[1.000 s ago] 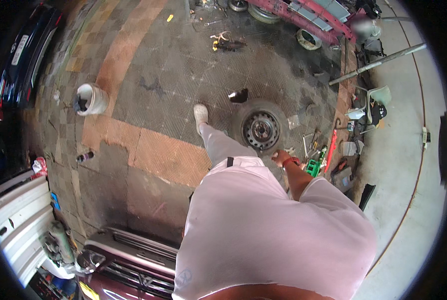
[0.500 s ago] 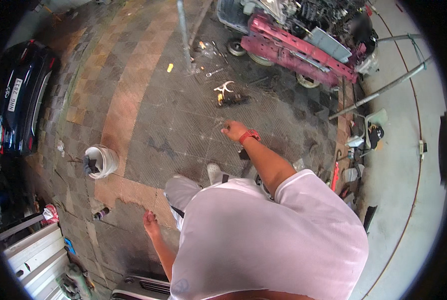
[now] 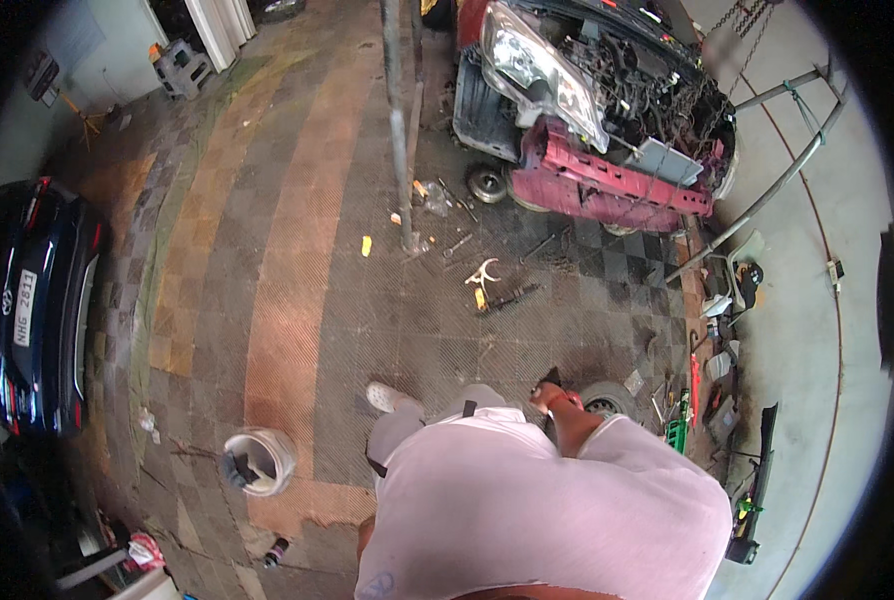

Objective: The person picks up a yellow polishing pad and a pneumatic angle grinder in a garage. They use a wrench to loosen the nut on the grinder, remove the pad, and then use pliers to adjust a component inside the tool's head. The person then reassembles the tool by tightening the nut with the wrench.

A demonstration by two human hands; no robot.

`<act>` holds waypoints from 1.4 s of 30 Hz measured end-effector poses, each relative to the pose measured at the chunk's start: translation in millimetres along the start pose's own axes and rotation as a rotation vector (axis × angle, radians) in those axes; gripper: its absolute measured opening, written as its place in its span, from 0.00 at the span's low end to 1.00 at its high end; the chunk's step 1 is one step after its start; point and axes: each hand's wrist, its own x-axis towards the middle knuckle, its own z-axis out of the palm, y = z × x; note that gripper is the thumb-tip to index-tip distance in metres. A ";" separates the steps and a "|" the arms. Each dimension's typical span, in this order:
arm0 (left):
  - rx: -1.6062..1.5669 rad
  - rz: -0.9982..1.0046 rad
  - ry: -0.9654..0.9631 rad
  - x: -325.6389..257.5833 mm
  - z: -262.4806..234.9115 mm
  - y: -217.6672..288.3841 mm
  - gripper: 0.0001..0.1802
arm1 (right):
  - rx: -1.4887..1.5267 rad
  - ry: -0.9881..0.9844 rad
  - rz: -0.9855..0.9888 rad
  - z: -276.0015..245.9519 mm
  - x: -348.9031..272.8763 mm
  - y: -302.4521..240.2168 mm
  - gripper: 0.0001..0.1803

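Observation:
My right hand [image 3: 544, 396] hangs low on my right side, with a red band at the wrist. Its fingers look curled; what they hold, if anything, is too small to make out. Just beyond it on the floor is a small dark object [image 3: 553, 377], and a wheel [image 3: 607, 400] lies to its right. Of my left arm only a bit of forearm [image 3: 365, 535] shows beside my shirt; that hand is out of sight. Farther ahead, a pale forked metal part [image 3: 483, 272] lies near a yellow-and-black tool [image 3: 482, 299] on the tiled floor.
A car with its front stripped to a red crossbeam [image 3: 607, 180] stands ahead right, behind a metal post [image 3: 397, 130]. Wrenches [image 3: 457, 245] lie near the post's foot. At left are a white bucket [image 3: 272, 462] and a dark car [image 3: 42, 310]. Slanting pipes [image 3: 757, 215] lean by the right wall.
My view has tilted up and shows more of the stripped car. My right hand has drawn back from over the floor to my side. My left hand has gone out of sight.

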 end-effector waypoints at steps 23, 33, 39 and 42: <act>-0.459 -0.106 0.181 137.5 -230.5 280.1 0.14 | 0.075 0.203 -0.262 -200.3 194.4 -426.2 0.27; -0.486 0.206 0.689 200.1 -253.3 365.0 0.16 | -0.169 0.108 -0.803 -348.6 336.8 -711.5 0.24; -0.347 -0.060 0.649 202.6 -279.4 457.0 0.20 | -0.119 0.234 -0.951 -452.2 334.9 -917.1 0.26; -0.303 -0.166 0.633 193.0 -281.5 419.6 0.25 | -0.243 0.215 -1.011 -422.6 274.9 -994.4 0.28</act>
